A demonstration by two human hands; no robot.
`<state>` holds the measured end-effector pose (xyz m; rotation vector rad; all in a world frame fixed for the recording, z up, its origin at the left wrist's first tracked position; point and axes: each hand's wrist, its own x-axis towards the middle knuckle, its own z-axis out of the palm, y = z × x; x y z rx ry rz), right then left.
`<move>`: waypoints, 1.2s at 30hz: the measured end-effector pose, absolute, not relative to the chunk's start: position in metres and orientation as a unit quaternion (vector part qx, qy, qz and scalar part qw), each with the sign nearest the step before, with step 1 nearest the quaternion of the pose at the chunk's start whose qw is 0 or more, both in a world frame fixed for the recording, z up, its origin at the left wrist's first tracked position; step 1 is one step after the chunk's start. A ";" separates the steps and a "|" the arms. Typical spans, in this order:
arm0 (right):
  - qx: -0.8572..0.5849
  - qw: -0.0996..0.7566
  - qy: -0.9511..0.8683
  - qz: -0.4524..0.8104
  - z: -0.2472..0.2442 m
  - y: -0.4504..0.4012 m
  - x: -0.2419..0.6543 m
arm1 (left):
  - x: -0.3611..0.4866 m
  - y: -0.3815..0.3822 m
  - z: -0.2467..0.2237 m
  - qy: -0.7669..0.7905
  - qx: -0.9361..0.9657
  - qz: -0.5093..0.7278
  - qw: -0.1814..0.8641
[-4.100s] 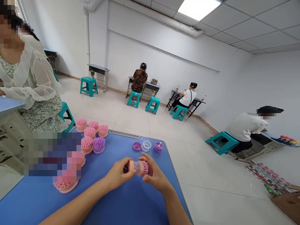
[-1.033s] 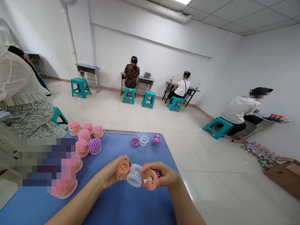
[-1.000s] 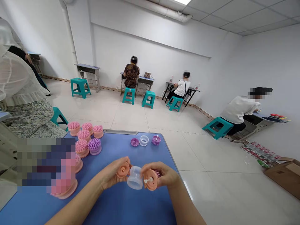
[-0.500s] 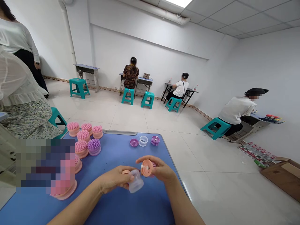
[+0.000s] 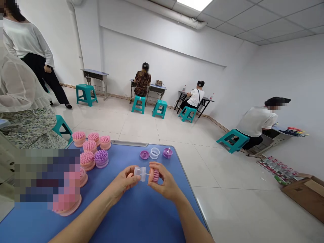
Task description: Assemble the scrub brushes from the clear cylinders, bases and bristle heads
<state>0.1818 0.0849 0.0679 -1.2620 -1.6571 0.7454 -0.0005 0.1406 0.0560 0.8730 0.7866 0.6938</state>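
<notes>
A clear plastic cylinder [image 5: 140,173] lies between the two hands, its long axis level and running left to right across the view. A thin white stem [image 5: 147,174] spans the short gap from its right end to a pink brush head [image 5: 155,176], in line with the cylinder. How far the stem enters the cylinder cannot be told. A pink disc [image 5: 130,175] shows at the cylinder's left end, mostly hidden by the fingers.

The left hand [image 5: 123,185] is closed on the cylinder's left end and the disc, coming in from the lower left. The right hand [image 5: 164,184] is closed on the brush head, coming in from the lower right, and is the nearer hand to the stem. Both forearms rest low over the blue table [image 5: 108,219].

Ahead of the hands, near the table's far edge, lie a purple disc [image 5: 144,154], a clear ring [image 5: 154,153] and a purple brush head [image 5: 167,153] with a white stem. Ahead of the left hand and farther left stand pink brushes [image 5: 87,160] around a purple brush [image 5: 101,158], some behind a blurred patch. Left of the table, a co-worker in a floral skirt [image 5: 27,131] sits on a teal stool [image 5: 60,125].
</notes>
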 end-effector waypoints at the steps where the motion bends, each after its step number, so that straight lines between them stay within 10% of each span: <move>1: -0.510 0.441 -0.682 0.283 0.067 0.085 0.182 | 0.000 0.140 0.055 0.361 0.416 0.318 0.772; 26: -0.528 0.383 -0.705 0.278 0.075 0.083 0.184 | 0.003 0.137 0.055 0.380 0.577 0.286 0.664; 36: -0.516 0.403 -0.554 0.515 0.064 0.085 0.189 | 0.006 0.138 0.052 0.397 0.591 0.328 0.621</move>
